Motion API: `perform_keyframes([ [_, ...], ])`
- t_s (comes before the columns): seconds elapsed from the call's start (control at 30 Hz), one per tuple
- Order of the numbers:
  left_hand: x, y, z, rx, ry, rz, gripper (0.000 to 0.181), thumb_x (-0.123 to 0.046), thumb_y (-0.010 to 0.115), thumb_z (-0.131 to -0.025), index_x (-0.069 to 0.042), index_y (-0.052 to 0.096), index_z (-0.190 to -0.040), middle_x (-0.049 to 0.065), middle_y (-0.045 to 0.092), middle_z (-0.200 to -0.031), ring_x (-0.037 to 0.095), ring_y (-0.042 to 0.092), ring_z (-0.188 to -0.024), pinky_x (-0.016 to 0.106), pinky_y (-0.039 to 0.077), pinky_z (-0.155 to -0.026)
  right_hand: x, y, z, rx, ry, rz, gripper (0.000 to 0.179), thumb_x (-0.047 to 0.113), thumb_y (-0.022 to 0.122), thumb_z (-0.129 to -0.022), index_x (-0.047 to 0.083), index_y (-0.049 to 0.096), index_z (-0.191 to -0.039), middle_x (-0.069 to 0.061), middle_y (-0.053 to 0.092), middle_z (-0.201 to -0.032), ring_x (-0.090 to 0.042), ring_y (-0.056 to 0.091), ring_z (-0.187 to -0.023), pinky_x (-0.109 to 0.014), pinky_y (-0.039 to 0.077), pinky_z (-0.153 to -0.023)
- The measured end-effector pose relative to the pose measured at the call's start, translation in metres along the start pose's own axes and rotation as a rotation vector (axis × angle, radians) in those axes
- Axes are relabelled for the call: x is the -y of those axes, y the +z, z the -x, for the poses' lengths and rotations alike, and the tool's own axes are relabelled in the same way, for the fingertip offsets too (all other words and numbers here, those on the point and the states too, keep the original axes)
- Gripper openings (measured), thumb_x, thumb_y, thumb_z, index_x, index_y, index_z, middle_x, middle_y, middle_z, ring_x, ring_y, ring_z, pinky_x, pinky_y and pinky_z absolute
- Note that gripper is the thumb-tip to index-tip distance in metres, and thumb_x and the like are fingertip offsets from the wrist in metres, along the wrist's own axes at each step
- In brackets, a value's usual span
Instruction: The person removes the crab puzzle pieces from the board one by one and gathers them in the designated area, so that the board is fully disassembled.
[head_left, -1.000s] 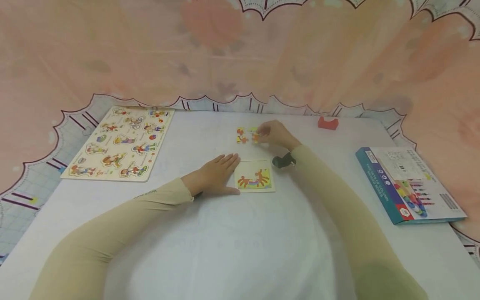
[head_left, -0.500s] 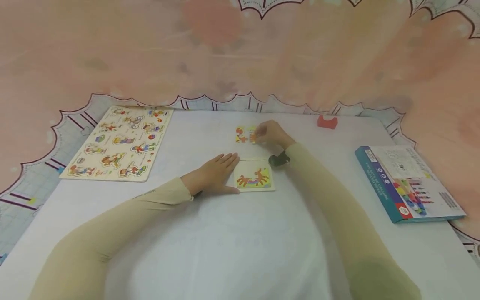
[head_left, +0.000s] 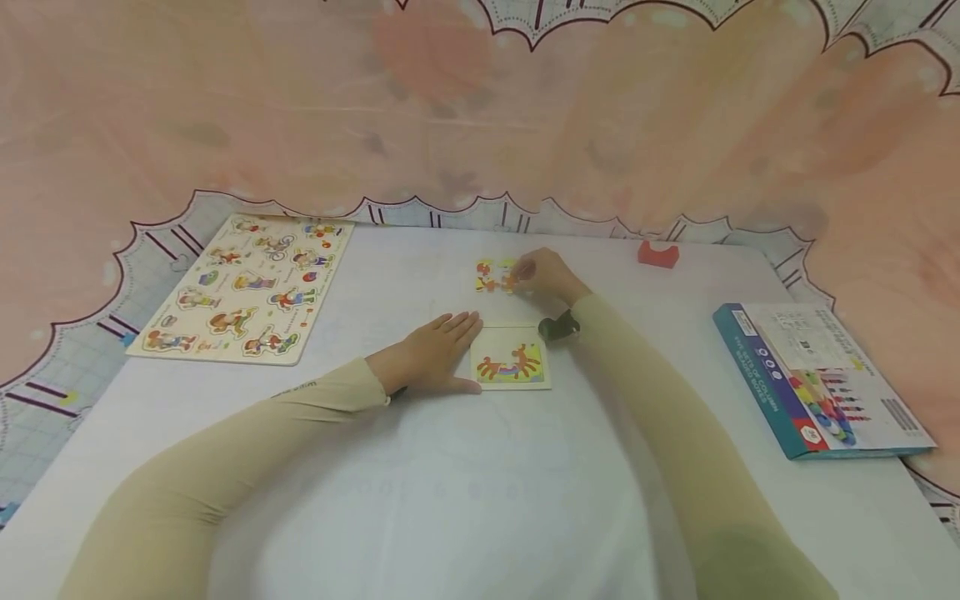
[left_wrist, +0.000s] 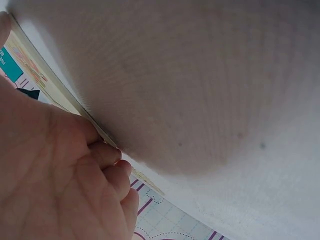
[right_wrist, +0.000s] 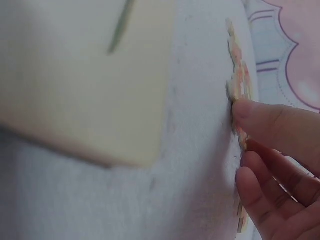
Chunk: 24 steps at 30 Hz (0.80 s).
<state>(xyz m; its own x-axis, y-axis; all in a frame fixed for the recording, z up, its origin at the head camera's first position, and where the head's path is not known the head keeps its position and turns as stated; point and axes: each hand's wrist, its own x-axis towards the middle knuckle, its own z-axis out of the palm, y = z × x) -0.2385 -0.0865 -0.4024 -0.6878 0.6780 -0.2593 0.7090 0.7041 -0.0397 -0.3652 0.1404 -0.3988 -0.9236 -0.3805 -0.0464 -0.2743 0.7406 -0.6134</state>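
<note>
My left hand (head_left: 429, 352) lies with straight fingers along the left edge of a small square puzzle board (head_left: 510, 336), which bears a picture of an orange animal on yellow. In the left wrist view, the fingers (left_wrist: 112, 172) reach the board's edge. Beyond the board, several small orange and yellow jigsaw pieces (head_left: 490, 276) lie flat together on the white cloth. My right hand (head_left: 546, 273) pinches the rightmost jigsaw piece, partly hiding it. In the right wrist view, the thumb (right_wrist: 265, 117) presses at the pieces' near edge, with the other fingers curled beside it.
A larger wooden puzzle board (head_left: 247, 287) with figures of people lies at the left. To the right is a flat teal and white box (head_left: 821, 379). A red notched block (head_left: 657, 254) stands at the back right. A floral curtain (head_left: 450, 117) hangs behind the table.
My right hand has brought its jigsaw piece left against the other pieces, and the gap between them has closed. My left hand stays at the board.
</note>
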Motion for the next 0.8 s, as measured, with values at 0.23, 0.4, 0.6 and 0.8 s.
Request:
perform_keyframes([
  [0.23,0.0002,0.0003,-0.0006,0.006,-0.003,0.002,0.101,-0.07,0.042,-0.086,0.001,0.011,-0.15,0.017,0.009,-0.158,0.029,0.01,-0.147,0.042,0.012,-0.121,0.0016,0.0005,0.0008,0.006,0.008,-0.012,0.027,0.007,0.073,-0.077,-0.001,0.067,-0.102,-0.018,0.066,-0.11,-0.03,0.058,-0.103,-0.039,0.046,-0.098],
  [0.4,0.0003,0.0002,0.0001,0.002,0.003,0.001,0.1,-0.07,0.042,-0.086,0.002,0.011,-0.149,0.018,0.009,-0.157,0.03,0.011,-0.147,0.043,0.013,-0.121,0.0017,0.0007,0.0011,0.018,0.004,-0.007,0.026,0.006,0.072,-0.078,-0.001,0.067,-0.102,-0.018,0.066,-0.111,-0.03,0.059,-0.106,-0.039,0.046,-0.099],
  [0.6,-0.0002,-0.0022,0.0014,-0.005,0.006,-0.001,0.099,-0.068,0.043,-0.086,0.003,0.013,-0.149,0.019,0.011,-0.157,0.031,0.013,-0.146,0.043,0.014,-0.12,0.0035,-0.0006,0.0023,0.022,-0.005,-0.02,0.028,0.005,0.071,-0.078,-0.001,0.065,-0.105,-0.019,0.065,-0.112,-0.031,0.058,-0.107,-0.04,0.045,-0.101],
  [0.8,-0.0005,-0.0026,0.0016,0.006,0.006,0.009,0.1,-0.068,0.043,-0.086,0.002,0.011,-0.149,0.018,0.01,-0.157,0.03,0.011,-0.147,0.043,0.013,-0.121,0.0002,-0.0023,0.0074,0.006,-0.057,-0.042,0.036,0.007,0.072,-0.078,-0.003,0.062,-0.111,-0.02,0.064,-0.113,-0.031,0.059,-0.105,-0.039,0.047,-0.098],
])
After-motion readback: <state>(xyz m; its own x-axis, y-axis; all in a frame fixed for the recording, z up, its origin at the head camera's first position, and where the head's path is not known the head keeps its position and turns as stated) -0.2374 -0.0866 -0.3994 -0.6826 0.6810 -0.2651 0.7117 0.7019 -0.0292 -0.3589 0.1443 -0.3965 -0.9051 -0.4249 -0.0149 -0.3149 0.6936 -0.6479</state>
